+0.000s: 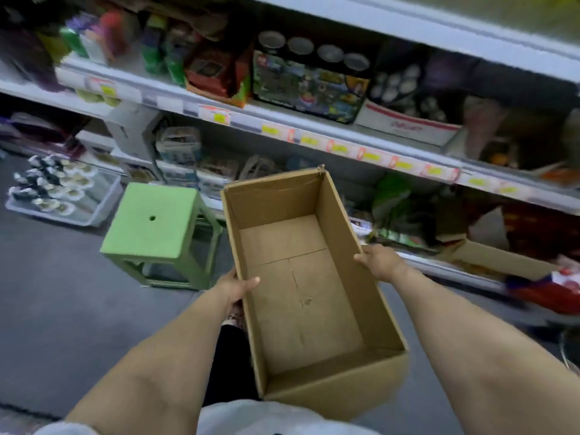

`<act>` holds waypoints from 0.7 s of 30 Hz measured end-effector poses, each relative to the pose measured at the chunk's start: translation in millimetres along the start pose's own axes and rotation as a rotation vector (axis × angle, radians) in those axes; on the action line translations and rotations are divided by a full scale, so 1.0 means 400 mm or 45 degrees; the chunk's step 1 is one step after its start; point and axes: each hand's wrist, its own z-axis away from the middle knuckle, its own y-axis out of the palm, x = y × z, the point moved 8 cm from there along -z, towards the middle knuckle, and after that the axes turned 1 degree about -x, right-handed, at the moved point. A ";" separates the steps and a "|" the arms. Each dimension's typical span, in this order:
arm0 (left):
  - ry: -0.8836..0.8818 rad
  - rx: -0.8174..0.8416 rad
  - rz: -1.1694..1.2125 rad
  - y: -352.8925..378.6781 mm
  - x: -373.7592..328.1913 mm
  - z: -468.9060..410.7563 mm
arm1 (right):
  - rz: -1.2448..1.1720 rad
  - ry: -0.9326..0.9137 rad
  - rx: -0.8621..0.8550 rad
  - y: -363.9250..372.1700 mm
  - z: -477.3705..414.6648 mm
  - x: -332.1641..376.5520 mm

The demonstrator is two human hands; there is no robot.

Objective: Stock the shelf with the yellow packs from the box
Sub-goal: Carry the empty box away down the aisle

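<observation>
Close in against my body, I hold the box (pixel 298 309) up off the floor (pixel 62 309) with both hands, and its bottom is bare: I see no yellow packs in it. My left hand (pixel 235 285) pinches the left wall, thumb hooked over the rim to the inside, with the fingers hidden outside. My right hand (pixel 381 262) curls over the rim of the right wall, a little farther along. Both grips are on thin upper cardboard with nothing under the base, so I judge that the walls could bow and the box could twist or slip if I swing it fast. Just past the box's far left corner stands a green stool (pixel 153 221). Its legs are near my path, so a careless step or a low sweep of the box could catch it. Beyond it, a tray (pixel 94 215) of small goods sits on the floor, another thing to kick. Farthest off, the shelf (pixel 314 136) is badly blurred. I cannot pick out where the yellow packs stand, and the yellow price tags (pixel 370 157) along its edge could fool me into thinking I see them. If I push the long box forward, its far end could strike that edge and knock loose stock off the lower tier.
</observation>
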 end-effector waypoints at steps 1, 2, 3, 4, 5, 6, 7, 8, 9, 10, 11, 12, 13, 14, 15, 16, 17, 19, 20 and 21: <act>0.005 0.047 -0.063 0.073 -0.002 0.023 | -0.053 0.042 -0.029 -0.011 0.047 -0.085; 0.006 0.089 -0.133 0.145 -0.007 0.051 | -0.108 0.114 -0.058 -0.021 0.091 -0.174; 0.009 0.119 -0.193 0.212 -0.012 0.075 | -0.172 0.184 -0.091 -0.030 0.134 -0.258; 0.020 0.156 -0.261 0.278 -0.018 0.097 | -0.236 0.271 -0.110 -0.038 0.179 -0.340; 0.036 0.189 -0.333 0.341 -0.024 0.113 | -0.283 0.333 -0.141 -0.043 0.219 -0.420; 0.052 0.229 -0.401 0.405 -0.033 0.129 | -0.309 0.405 -0.166 -0.045 0.261 -0.493; 0.066 0.269 -0.465 0.467 -0.041 0.139 | -0.336 0.457 -0.203 -0.048 0.303 -0.561; 0.068 0.317 -0.528 0.531 -0.046 0.148 | -0.376 0.513 -0.236 -0.046 0.343 -0.626; 0.060 0.353 -0.575 0.589 -0.052 0.159 | -0.416 0.546 -0.268 -0.041 0.376 -0.684; 0.056 0.382 -0.623 0.647 -0.061 0.170 | -0.454 0.587 -0.286 -0.032 0.408 -0.738; 0.054 0.415 -0.665 0.704 -0.071 0.181 | -0.489 0.626 -0.305 -0.020 0.436 -0.788; 0.059 0.447 -0.726 0.760 -0.080 0.186 | -0.530 0.677 -0.323 -0.006 0.462 -0.838; 0.070 0.472 -0.786 0.816 -0.091 0.188 | -0.577 0.729 -0.344 0.009 0.486 -0.887; 0.076 0.498 -0.841 0.869 -0.101 0.189 | -0.627 0.782 -0.362 0.024 0.505 -0.932; 0.081 0.518 -0.876 0.922 -0.110 0.183 | -0.680 0.829 -0.380 0.038 0.522 -0.977; 0.078 0.549 -0.913 0.974 -0.116 0.180 | -0.730 0.875 -0.390 0.046 0.538 -1.015; 0.067 0.583 -0.946 1.026 -0.123 0.182 | -0.778 0.912 -0.401 0.047 0.555 -1.048; 0.047 0.647 -1.019 1.131 -0.147 0.178 | -0.861 0.991 -0.418 0.037 0.583 -1.109; 0.040 0.676 -1.052 1.185 -0.162 0.173 | -0.886 1.032 -0.428 0.028 0.592 -1.143; 0.037 0.690 -1.081 1.237 -0.179 0.161 | -0.902 1.068 -0.443 0.017 0.599 -1.175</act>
